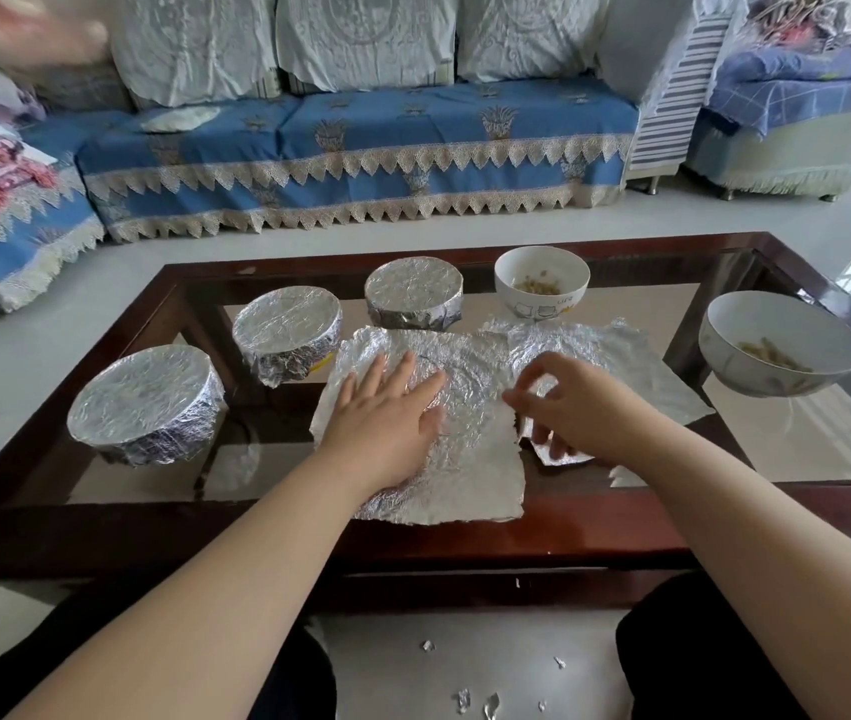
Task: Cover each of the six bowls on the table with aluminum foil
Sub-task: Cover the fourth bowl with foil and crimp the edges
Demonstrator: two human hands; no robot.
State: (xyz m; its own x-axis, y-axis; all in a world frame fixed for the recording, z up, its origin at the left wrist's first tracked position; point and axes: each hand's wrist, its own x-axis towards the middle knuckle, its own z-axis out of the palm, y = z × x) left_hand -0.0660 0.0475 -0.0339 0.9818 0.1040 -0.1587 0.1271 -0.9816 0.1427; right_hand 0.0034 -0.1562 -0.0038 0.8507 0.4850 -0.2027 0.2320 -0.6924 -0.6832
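Observation:
Three foil-covered bowls stand in a row on the left: near point(145, 402), middle point(285, 332) and far point(413, 293). Two white bowls with food in them are uncovered, one at the back point(542, 283) and a larger one at the right point(782, 345). A crinkled foil sheet point(465, 459) lies flat at the table's front. My left hand point(387, 413) presses on it with straight fingers. A second foil sheet point(620, 350) lies to its right. My right hand point(563, 407) has curled fingers and pinches foil where the two sheets meet. I see no sixth bowl.
The glass-topped table has a dark wooden rim point(465, 543). Small foil scraps point(465, 698) lie on the floor between my knees. A blue-covered sofa point(361, 148) stands behind the table. A blurred hand of another person point(23, 28) shows at the top left.

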